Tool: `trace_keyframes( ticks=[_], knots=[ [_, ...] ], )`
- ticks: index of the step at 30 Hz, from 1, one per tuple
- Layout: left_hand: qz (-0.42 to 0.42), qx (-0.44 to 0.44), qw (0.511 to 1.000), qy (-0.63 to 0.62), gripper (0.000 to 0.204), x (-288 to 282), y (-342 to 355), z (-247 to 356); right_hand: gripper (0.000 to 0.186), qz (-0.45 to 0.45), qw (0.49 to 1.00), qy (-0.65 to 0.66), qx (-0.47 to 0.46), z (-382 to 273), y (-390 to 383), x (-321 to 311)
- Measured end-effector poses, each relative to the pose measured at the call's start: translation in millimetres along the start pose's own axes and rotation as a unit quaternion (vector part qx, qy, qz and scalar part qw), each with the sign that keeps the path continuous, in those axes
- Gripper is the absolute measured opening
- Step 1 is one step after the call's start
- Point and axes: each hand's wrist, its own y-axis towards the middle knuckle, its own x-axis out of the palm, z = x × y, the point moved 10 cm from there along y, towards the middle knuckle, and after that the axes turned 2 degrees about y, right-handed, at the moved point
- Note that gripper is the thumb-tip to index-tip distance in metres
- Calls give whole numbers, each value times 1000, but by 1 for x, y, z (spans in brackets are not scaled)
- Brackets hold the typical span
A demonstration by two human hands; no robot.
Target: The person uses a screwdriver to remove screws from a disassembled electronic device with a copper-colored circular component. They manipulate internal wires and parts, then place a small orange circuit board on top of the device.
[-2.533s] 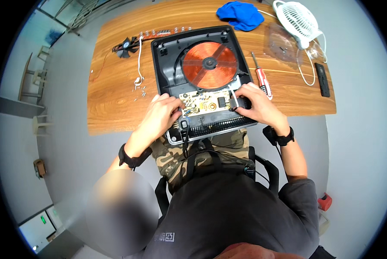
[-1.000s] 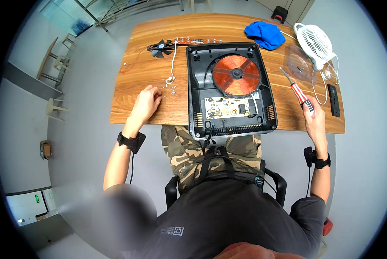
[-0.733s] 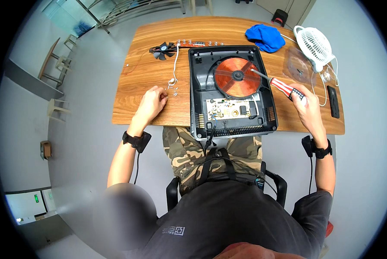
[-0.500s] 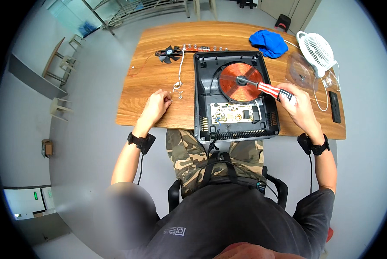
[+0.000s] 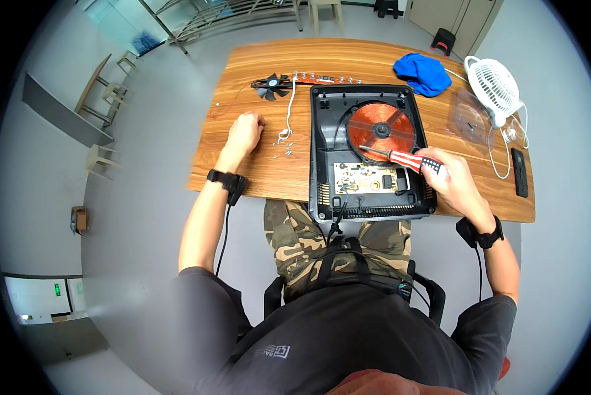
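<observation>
My right hand (image 5: 448, 176) grips a red-and-white screwdriver with a dark star-patterned end (image 5: 407, 160), its metal shaft over the copper coil (image 5: 377, 118) in the black appliance housing (image 5: 325, 128). The circuit board (image 5: 351, 178) sits in the housing below the coil. My left hand (image 5: 244, 135) has its fingers curled at the table left of the housing; what they hold, if anything, is hidden. Several small screws (image 5: 289, 150) lie to its right, beside a white cable (image 5: 290, 108).
The wooden table (image 5: 223, 171) also holds a small black fan (image 5: 274, 87), a red control strip (image 5: 341, 81), a blue cloth (image 5: 422, 74), a white fan (image 5: 493, 85), a clear plastic piece (image 5: 466, 115) and a black bar (image 5: 520, 172). Stools (image 5: 101, 160) stand at left.
The screwdriver was picked up by my right hand and brought over the coil, its tip then shifting nearer the board. My left hand left the board and has since moved farther up the table.
</observation>
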Motion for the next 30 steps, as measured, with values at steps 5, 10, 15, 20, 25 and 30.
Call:
trace_keyframes(
  ticks=[5, 10, 15, 20, 25, 30],
  knots=[
    [-34, -36, 999, 2, 15, 12, 21, -28, 31, -11, 1000, -5, -4, -5, -3, 2],
    [-47, -59, 997, 18, 18, 25, 31, -21, 31, -9, 1000, -4, -4, -7, -9, 1],
    [-19, -36, 999, 0, 15, 30, 36, -17, 31, -11, 1000, 4, -3, -4, -13, 2],
    [-19, -42, 998, 39, 15, 34, 36, -15, 31, -13, 1000, 8, 9, 3, -17, 4],
    [-43, -69, 994, 79, 20, 27, 33, -17, 30, -12, 1000, 18, -9, 6, -15, 7],
    [-22, -46, 999, 1, 11, -23, 23, 5, 30, -8, 998, -2, -58, 3, -6, 3]
  ],
)
